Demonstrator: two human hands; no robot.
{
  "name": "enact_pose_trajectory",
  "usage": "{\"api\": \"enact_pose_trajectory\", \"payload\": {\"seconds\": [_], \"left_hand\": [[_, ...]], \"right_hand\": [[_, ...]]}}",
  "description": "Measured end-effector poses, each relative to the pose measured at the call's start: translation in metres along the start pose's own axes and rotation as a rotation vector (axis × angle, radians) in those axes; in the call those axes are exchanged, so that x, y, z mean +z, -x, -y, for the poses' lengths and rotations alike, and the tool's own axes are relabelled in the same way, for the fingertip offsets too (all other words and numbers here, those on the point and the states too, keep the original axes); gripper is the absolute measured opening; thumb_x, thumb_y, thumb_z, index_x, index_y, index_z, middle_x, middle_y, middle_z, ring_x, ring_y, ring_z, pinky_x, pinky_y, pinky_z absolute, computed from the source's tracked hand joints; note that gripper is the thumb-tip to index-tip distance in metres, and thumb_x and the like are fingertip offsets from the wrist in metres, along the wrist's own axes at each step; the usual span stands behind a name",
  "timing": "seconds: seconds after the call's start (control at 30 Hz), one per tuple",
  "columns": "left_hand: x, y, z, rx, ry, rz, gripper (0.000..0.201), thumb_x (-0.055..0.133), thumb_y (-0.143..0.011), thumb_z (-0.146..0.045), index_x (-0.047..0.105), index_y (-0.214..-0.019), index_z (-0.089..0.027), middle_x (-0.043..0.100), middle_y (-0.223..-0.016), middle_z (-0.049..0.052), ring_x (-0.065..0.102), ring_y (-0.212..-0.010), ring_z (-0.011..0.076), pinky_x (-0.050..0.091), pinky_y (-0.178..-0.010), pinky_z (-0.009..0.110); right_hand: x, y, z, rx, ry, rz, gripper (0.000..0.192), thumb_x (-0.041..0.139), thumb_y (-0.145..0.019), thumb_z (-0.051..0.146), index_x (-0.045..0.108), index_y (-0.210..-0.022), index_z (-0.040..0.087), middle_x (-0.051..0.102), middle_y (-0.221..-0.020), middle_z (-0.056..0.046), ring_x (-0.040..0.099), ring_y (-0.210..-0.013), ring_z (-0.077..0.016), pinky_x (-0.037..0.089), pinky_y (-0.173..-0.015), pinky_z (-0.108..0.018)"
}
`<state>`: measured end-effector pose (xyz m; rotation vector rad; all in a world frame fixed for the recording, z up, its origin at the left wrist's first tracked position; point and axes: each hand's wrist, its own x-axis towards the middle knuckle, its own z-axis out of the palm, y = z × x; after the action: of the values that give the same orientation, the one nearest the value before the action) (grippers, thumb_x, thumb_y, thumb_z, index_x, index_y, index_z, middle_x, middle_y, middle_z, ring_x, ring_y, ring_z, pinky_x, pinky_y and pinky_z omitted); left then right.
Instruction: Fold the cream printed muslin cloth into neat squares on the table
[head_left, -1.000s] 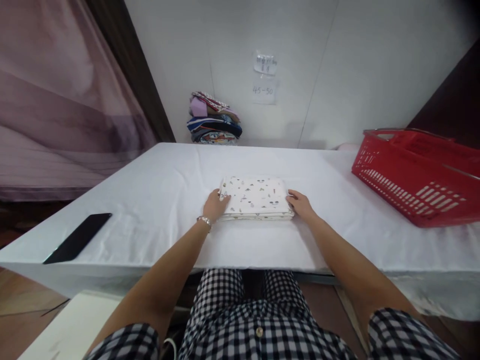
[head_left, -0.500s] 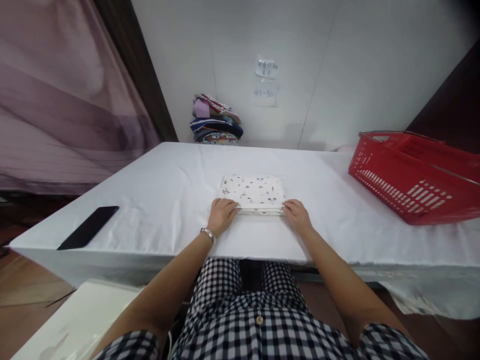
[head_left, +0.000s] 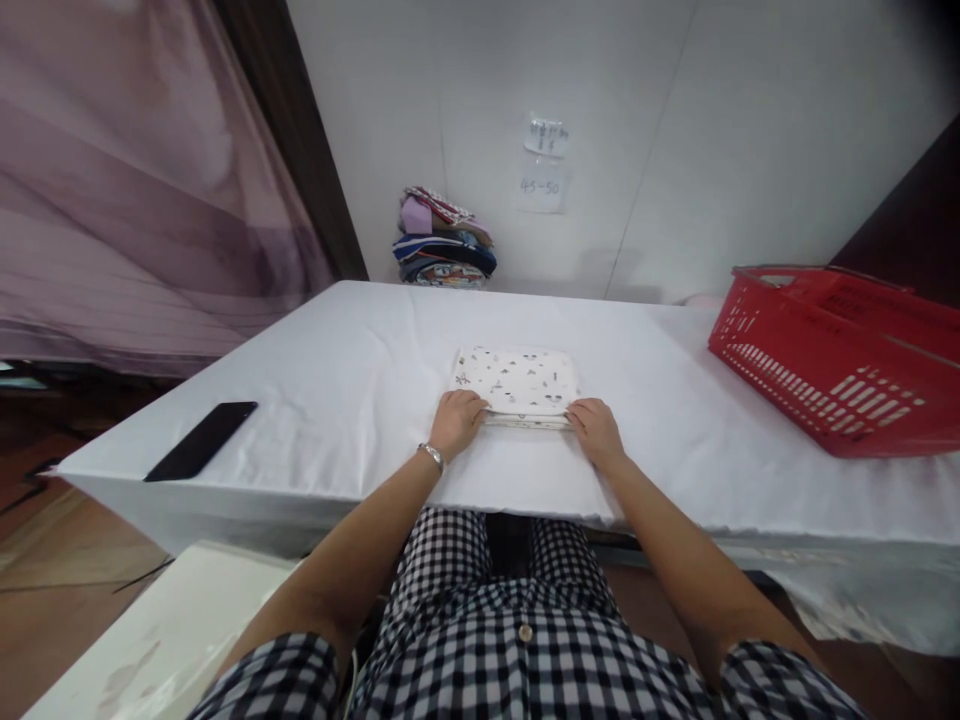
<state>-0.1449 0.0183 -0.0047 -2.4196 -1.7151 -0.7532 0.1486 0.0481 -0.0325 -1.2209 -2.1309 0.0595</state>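
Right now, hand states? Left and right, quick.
Left hand: fingers on the near left corner of the folded printed cloth; grip cannot be told.
Right hand: fingers on its near right corner; grip cannot be told.

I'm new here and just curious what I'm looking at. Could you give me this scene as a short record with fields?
Setting: table under a white cloth, by a white wall
Left hand: on the near left corner of the folded cloth
Right hand: on its near right corner
Folded cloth: white, small printed figures, lying flat
Phone: black, near the table's left edge
Basket: red, on the right
Clothes pile: folded, beyond the far edge
Notes: on the wall
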Motion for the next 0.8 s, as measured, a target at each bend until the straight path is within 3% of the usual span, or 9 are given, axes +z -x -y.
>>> {"api": "enact_pose_trajectory", "payload": {"seconds": [0.13, 0.33, 0.47, 0.8], "left_hand": [[0.005, 0.002, 0.001, -0.005, 0.007, -0.102, 0.025, 0.043, -0.090, -0.021, 0.067, -0.097, -0.020, 0.066, -0.095, 0.007, 0.056, -0.094, 0.0231, 0.040, -0.084, 0.040], [0.009, 0.013, 0.007, 0.066, 0.059, -0.099, 0.020, 0.054, -0.087, -0.031, 0.067, -0.099, -0.022, 0.065, -0.099, 0.006, 0.055, -0.096, 0.0224, 0.041, -0.086, 0.039], [0.010, 0.012, 0.010, 0.085, 0.055, -0.083, 0.024, 0.054, -0.087, -0.034, 0.066, -0.105, -0.023, 0.064, -0.101, 0.007, 0.055, -0.096, 0.0225, 0.042, -0.085, 0.039], [0.012, 0.006, 0.005, 0.125, -0.045, -0.096, 0.020, 0.047, -0.090, -0.019, 0.066, -0.097, -0.020, 0.066, -0.093, 0.007, 0.055, -0.091, 0.0223, 0.042, -0.081, 0.039]], "right_hand": [[-0.002, 0.002, 0.001, -0.061, 0.017, -0.084, 0.029, 0.038, -0.094, 0.028, 0.066, -0.096, 0.020, 0.064, -0.097, -0.008, 0.052, -0.095, -0.0227, 0.041, -0.085, -0.039], [-0.003, 0.004, -0.001, -0.194, -0.026, -0.082, 0.021, 0.051, -0.091, 0.033, 0.066, -0.095, 0.020, 0.064, -0.095, -0.008, 0.053, -0.091, -0.0219, 0.042, -0.080, -0.038], [-0.002, 0.003, -0.001, -0.205, 0.003, -0.032, 0.022, 0.053, -0.090, 0.035, 0.066, -0.101, 0.021, 0.064, -0.099, -0.008, 0.054, -0.093, -0.0224, 0.041, -0.081, -0.038], [0.002, 0.000, 0.002, -0.170, 0.046, -0.046, 0.022, 0.048, -0.092, 0.029, 0.068, -0.090, 0.020, 0.065, -0.091, -0.006, 0.053, -0.088, -0.0201, 0.038, -0.081, -0.036]]}}
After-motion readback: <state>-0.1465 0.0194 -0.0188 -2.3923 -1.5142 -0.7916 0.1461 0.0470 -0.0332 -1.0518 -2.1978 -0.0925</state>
